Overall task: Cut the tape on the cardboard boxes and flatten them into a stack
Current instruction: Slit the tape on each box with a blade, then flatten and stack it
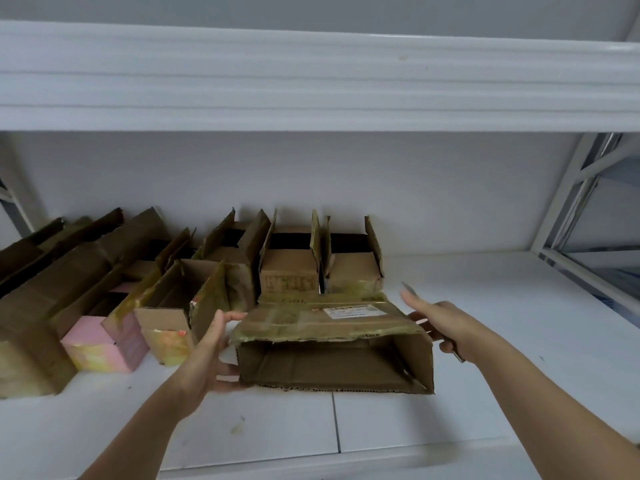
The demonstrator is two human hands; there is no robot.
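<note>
The near box (332,344) looks light and bendy; left hand (211,355) grips its left end; right hand (446,323) holds a cutter (410,289) at the right end.

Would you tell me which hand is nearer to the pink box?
Left. The left hand grips the open box's left side, next to the pink box; the right hand holds its far right side.

Dim, even indoor light, soft shadows inside boxes (287,268); wide-angle bowing at edges — slight overall blur
</note>
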